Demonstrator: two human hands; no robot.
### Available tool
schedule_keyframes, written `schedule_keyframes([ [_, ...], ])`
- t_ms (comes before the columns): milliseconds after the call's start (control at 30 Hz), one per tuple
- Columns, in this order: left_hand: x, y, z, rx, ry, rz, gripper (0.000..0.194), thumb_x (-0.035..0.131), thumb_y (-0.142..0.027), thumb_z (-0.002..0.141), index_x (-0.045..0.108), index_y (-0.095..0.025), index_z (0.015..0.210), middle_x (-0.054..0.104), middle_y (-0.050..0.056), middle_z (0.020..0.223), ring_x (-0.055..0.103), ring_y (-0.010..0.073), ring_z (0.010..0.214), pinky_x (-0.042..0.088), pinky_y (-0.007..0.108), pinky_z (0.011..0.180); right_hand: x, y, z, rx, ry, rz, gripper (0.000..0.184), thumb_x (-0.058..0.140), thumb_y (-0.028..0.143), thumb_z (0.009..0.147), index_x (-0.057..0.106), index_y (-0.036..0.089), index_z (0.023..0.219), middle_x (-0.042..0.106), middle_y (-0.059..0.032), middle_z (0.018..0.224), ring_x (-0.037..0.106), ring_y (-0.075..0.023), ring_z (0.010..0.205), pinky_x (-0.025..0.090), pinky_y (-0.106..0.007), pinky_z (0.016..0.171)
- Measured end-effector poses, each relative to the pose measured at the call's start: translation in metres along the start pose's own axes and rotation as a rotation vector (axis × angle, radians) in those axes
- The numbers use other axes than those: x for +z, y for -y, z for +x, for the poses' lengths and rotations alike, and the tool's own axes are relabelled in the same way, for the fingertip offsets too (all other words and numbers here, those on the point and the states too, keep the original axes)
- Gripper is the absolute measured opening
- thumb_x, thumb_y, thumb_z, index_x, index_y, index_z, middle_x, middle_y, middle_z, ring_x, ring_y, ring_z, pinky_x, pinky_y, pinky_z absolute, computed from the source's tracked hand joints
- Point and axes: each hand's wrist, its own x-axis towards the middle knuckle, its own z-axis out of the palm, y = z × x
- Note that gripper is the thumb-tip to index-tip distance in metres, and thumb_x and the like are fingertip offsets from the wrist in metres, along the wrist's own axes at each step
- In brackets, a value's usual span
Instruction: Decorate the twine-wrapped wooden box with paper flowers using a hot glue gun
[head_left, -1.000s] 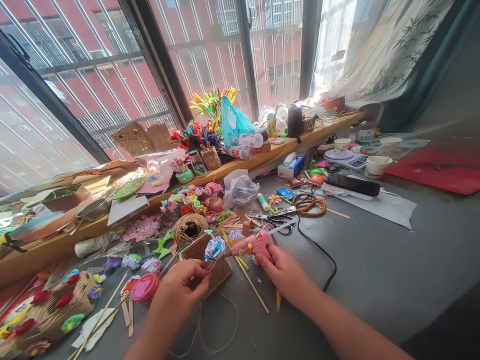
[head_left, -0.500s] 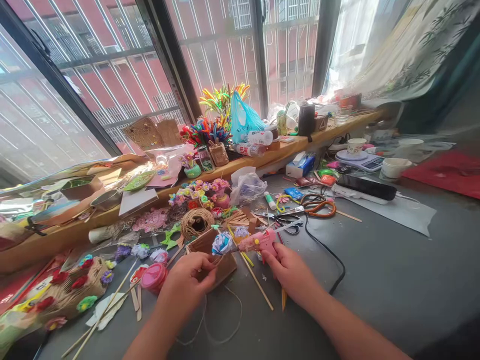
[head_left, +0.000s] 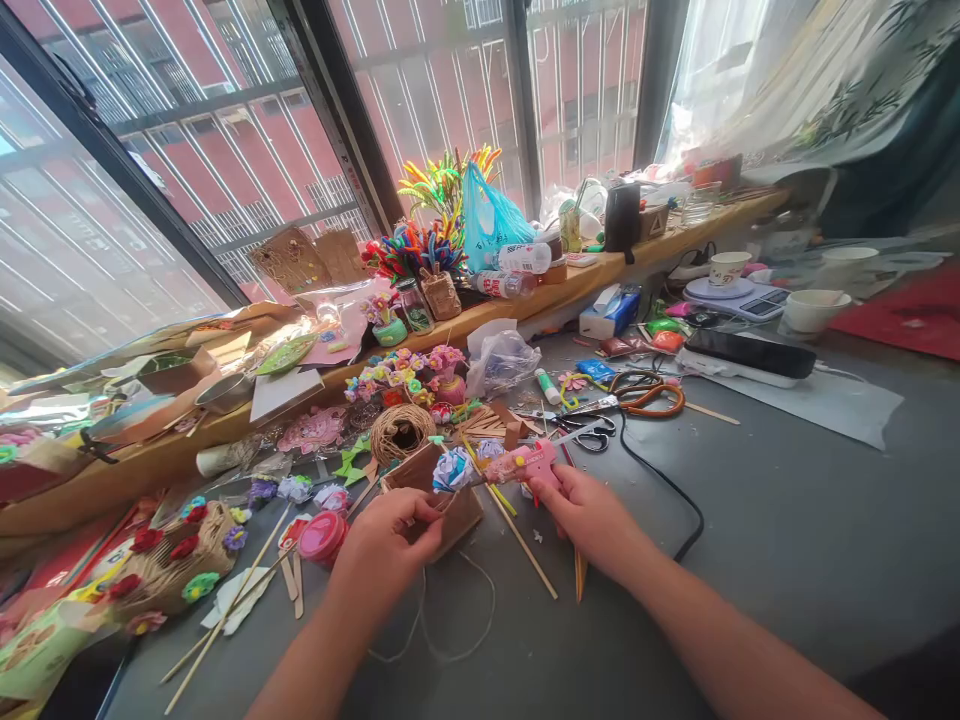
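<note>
My right hand [head_left: 589,505] grips a pink hot glue gun [head_left: 534,463], its nozzle pointing left over a brown cardboard box [head_left: 459,522]. A clear glue stick sticks out of the gun's back. My left hand [head_left: 397,540] is closed in a pinch at the box's near upper edge, close to the nozzle; what lies between the fingertips is too small to make out. A blue-and-white paper flower [head_left: 452,469] shows just behind the nozzle. Thin string [head_left: 493,600] loops on the table below the box and runs up towards my left fingers.
Behind the box sit a twine roll [head_left: 401,432] and scissors [head_left: 592,432]. A pink-lidded tub [head_left: 322,537] stands left of my left hand, near a flower-trimmed twine piece [head_left: 169,565]. The black cord [head_left: 686,490] curves on the right. A phone [head_left: 750,355] lies further back.
The view has shifted, so the scene sits further right in the picture. Both hands, the glue gun and the box keep nearly the same places relative to one another.
</note>
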Motion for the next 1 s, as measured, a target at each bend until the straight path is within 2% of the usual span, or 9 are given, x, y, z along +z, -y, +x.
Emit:
schedule_keyframes([
  [167,0.001,-0.001,-0.001,-0.002,-0.018,-0.009,0.012,0.064,-0.025,0.081,0.067,-0.025,0.069,0.079,0.001,0.089,0.072,0.0208,0.085,0.052,0.031,0.072,-0.007,0.005,0.0,0.039,0.034,-0.012,0.033,0.049,0.052,0.1,0.054,0.025,0.081,0.054,0.0047,0.057,0.055,-0.0177,0.056,0.033,-0.027,0.053],
  [433,0.004,0.003,0.0,0.007,-0.013,-0.016,0.012,0.064,-0.025,0.082,0.068,-0.025,0.071,0.08,0.0,0.09,0.072,0.0203,0.083,0.052,0.03,0.07,-0.01,0.01,0.0,0.084,0.056,-0.025,0.037,0.049,0.054,0.101,0.053,0.025,0.079,0.053,0.0051,0.054,0.049,-0.0158,0.052,0.032,-0.026,0.051],
  [600,0.003,0.002,-0.001,0.019,-0.021,-0.01,0.013,0.064,-0.026,0.082,0.067,-0.025,0.07,0.08,0.0,0.088,0.071,0.0203,0.083,0.053,0.032,0.073,-0.011,0.011,0.0,0.108,0.057,-0.03,0.04,0.049,0.058,0.101,0.051,0.025,0.078,0.052,0.0053,0.053,0.053,-0.0165,0.053,0.033,-0.026,0.052],
  [867,0.003,0.002,-0.001,-0.013,-0.007,-0.014,0.012,0.065,-0.028,0.083,0.067,-0.025,0.071,0.081,0.001,0.094,0.072,0.0208,0.084,0.054,0.032,0.074,-0.015,0.004,-0.003,0.067,0.05,-0.003,0.04,0.051,0.06,0.098,0.053,0.025,0.079,0.053,0.0064,0.053,0.056,-0.0165,0.053,0.036,-0.027,0.053],
  [1000,0.002,0.001,-0.001,-0.003,-0.005,0.009,0.013,0.064,-0.029,0.084,0.066,-0.024,0.071,0.08,0.002,0.094,0.072,0.021,0.084,0.055,0.032,0.073,-0.019,0.001,-0.011,0.04,0.02,0.098,0.036,0.056,0.059,0.094,0.06,0.024,0.087,0.058,0.0055,0.057,0.059,-0.0178,0.058,0.04,-0.027,0.057],
])
